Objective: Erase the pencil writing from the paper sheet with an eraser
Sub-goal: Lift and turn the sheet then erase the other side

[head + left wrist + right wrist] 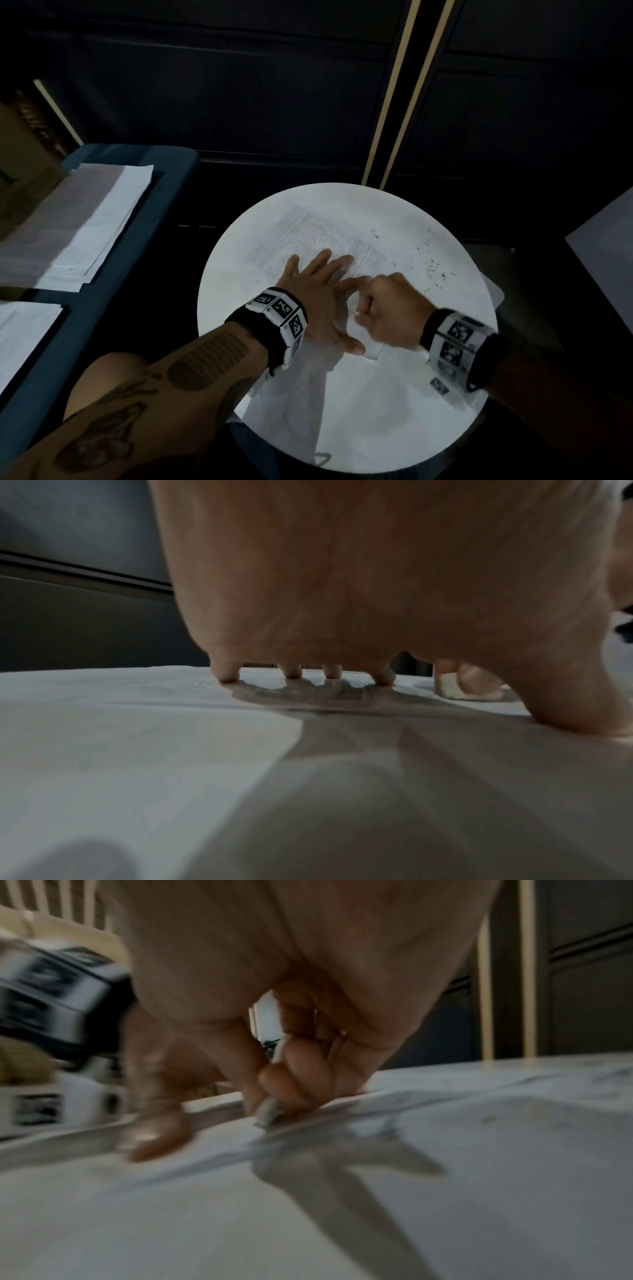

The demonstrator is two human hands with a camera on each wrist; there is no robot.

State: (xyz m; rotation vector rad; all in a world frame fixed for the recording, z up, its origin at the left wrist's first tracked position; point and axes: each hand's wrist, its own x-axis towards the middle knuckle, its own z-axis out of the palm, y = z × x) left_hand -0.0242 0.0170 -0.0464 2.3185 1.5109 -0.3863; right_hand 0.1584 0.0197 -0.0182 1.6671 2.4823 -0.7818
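A white paper sheet (308,233) with faint pencil scribbles lies on the round white table (376,428). My left hand (315,291) lies flat on the sheet with its fingers spread, and its fingertips (291,673) press the paper down. Just to its right, my right hand (383,305) is curled and pinches a small pale eraser (459,691) against the sheet (445,1150). The eraser (268,1112) pokes out below the blurred right fingers. In the head view the hand hides the eraser.
Dark eraser crumbs (435,267) are scattered over the table's right side. Stacks of paper (85,219) lie on a blue bench (113,301) to the left. A grey surface (609,253) stands at the right edge. Dark wall panels rise behind.
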